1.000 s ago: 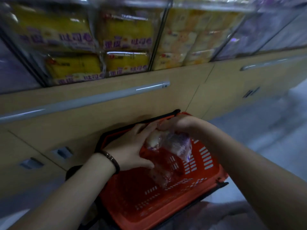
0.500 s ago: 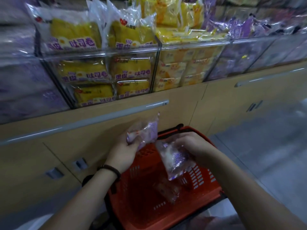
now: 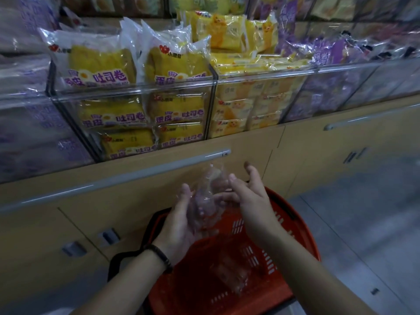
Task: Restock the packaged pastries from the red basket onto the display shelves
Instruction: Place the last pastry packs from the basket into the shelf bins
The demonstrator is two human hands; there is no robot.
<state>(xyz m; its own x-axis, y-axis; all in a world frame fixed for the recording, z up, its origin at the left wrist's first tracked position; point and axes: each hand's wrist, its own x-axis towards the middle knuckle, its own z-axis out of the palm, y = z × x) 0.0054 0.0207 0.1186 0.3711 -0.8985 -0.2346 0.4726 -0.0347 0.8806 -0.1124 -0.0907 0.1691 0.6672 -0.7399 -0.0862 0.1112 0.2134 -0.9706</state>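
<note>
Clear bins (image 3: 250, 80) of yellow and purple packets are standing above the hands. The left hand (image 3: 179, 223) is cradling the pastry packets (image 3: 204, 201) with its thumb closing on their edge. The right hand (image 3: 250, 198), fingers straight, is pressing them sideways, probably to stack them. The red basket (image 3: 295, 235) is waiting below, with one more packet (image 3: 231, 276) inside.

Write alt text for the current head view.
The left hand cradles clear-wrapped pastries above a red basket, the right hand touching them with loose fingers. Another packet lies in the basket. Behind, clear shelf bins hold yellow pastry packs and purple ones.
</note>
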